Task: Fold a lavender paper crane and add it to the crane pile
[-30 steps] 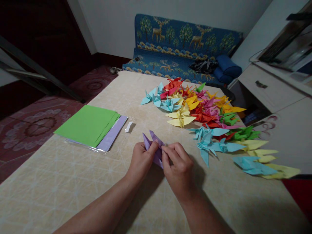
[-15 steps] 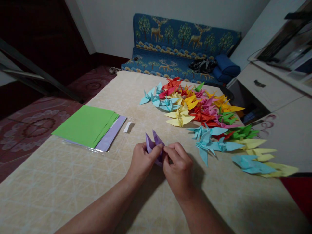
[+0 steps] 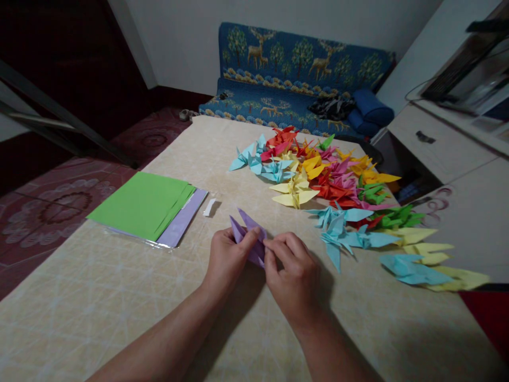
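A folded purple paper crane (image 3: 256, 251) is held between my hands above the table (image 3: 119, 297), its two long points rising up and to the left. My left hand (image 3: 227, 255) is closed on it, thumb pressed across the folds. On the other side, the thumb and forefinger of my right hand (image 3: 292, 268) pinch the crane's right-hand edge. The fingertips hide part of that edge. To the right lie several finished paper cranes, among them light blue ones (image 3: 334, 233) nearest my right hand.
At the left lies a stack of green paper squares (image 3: 139, 204) over purple sheets (image 3: 178, 225) in a clear wrapper. A small white paper strip (image 3: 209, 207) is beside it. Yellow (image 3: 295, 197), red and orange cranes spread toward the far right. A blue sofa (image 3: 278, 74) stands behind the table.
The purple crane has turned slightly and shifted a little left, showing more of its folds. My left hand has moved slightly left; the right hand keeps its pinch.
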Demonstrator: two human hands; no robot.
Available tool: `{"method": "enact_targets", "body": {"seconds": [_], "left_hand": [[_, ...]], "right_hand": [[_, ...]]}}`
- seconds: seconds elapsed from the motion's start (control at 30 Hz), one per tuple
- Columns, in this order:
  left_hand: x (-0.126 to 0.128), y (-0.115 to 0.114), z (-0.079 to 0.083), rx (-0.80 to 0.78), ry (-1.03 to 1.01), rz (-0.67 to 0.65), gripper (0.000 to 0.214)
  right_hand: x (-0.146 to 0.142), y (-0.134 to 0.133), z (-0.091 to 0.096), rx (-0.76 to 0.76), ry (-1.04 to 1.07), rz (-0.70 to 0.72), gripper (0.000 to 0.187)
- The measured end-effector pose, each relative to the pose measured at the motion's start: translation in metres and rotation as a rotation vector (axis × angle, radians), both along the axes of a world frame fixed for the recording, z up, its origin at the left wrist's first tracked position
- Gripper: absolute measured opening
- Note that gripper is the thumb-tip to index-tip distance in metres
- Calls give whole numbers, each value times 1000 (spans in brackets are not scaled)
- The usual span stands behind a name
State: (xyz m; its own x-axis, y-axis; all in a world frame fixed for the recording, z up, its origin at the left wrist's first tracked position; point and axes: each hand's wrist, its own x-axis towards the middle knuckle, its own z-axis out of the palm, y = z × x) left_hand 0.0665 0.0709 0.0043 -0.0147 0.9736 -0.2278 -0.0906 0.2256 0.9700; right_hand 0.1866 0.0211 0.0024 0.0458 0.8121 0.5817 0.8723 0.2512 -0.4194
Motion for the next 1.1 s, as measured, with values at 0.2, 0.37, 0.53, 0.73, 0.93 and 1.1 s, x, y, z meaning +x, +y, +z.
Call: {"method": "enact_targets", "body": {"seconds": [0.2, 0.37, 0.53, 0.73, 0.93, 1.1], "left_hand": [[-3, 3, -6, 20, 33, 22, 27], [-3, 5, -2, 17, 50, 11, 26], [-4, 7, 4, -29, -52, -124, 25], [-8, 10, 3, -80, -75, -298, 32], [-14, 13, -1, -117, -250, -360, 36], [-12, 14, -3, -83, -205, -294, 34]], "right_hand": [[-1, 0, 3, -68, -44, -8, 16], [-1, 0, 3, -134, 123, 47, 12], [0, 9, -8, -273, 777, 4, 15], [6, 12, -6, -535, 1120, 74, 18], [10, 8, -10, -556, 1319, 58, 26], [11, 7, -13, -565, 1324, 72, 28]]}}
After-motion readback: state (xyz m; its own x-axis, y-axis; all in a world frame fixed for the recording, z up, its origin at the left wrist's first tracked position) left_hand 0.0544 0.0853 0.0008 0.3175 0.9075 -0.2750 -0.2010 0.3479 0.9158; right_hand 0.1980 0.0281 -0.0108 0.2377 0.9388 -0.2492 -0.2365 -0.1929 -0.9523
